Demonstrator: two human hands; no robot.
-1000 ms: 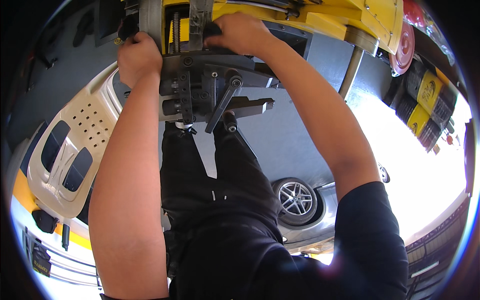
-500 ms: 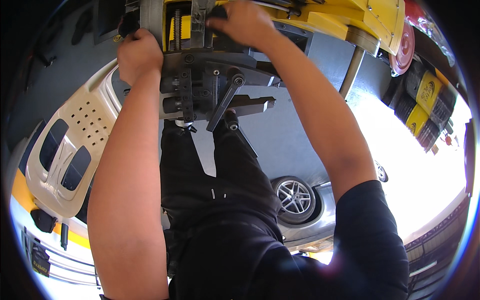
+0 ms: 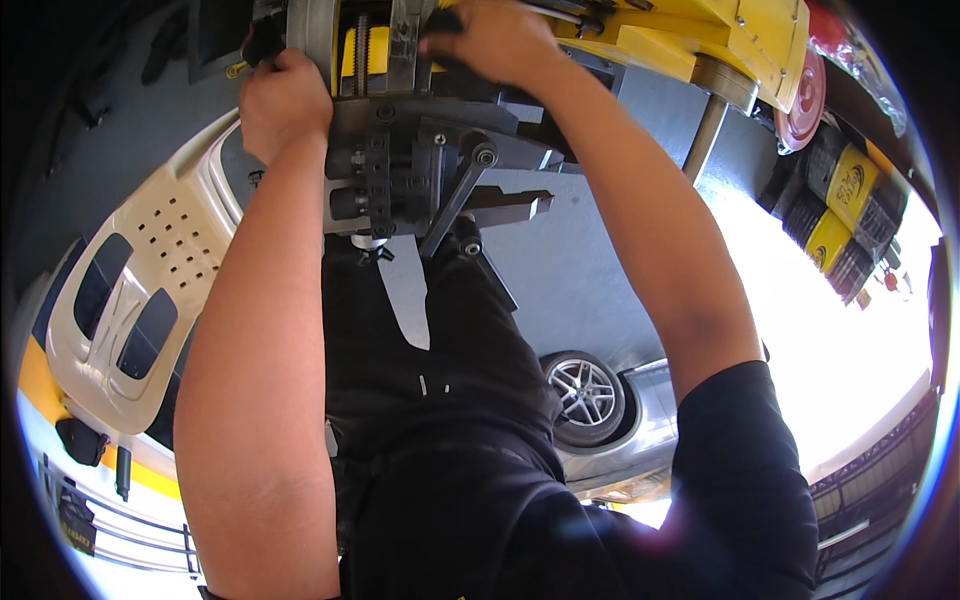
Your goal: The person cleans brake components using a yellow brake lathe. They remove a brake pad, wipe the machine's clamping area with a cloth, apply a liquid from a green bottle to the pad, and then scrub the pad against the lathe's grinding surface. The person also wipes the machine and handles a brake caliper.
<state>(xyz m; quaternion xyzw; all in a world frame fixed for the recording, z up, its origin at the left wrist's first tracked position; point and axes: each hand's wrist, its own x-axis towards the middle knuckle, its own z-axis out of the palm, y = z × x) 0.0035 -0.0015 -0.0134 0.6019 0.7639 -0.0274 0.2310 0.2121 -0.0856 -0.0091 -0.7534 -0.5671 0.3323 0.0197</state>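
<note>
My left hand [image 3: 287, 108] is closed round a black knob [image 3: 264, 40] at the left side of a machine head. Across from it, my right hand [image 3: 500, 42] grips a black handle [image 3: 443, 24], mostly hidden behind my fingers. Between the hands run grey metal slide bars [image 3: 404, 50] and a threaded rod [image 3: 362, 55], with yellow behind. Below them hangs a black metal clamp assembly [image 3: 400, 165] with bolts and pointed jaws. A slanted lever arm [image 3: 460, 200] is pivoted on its right side, above my knees.
A beige plastic chair [image 3: 165, 245] stands at the left. To the right, the yellow machine body [image 3: 740, 45] has a metal post [image 3: 706, 135] beneath it. A silver car's wheel [image 3: 585, 392] shows at lower right, and black-and-yellow packages [image 3: 845, 200] lie at far right.
The machine head and clamp assembly have shifted slightly right and up in view, with both hands moving along on their grips. The chair appears a little farther left.
</note>
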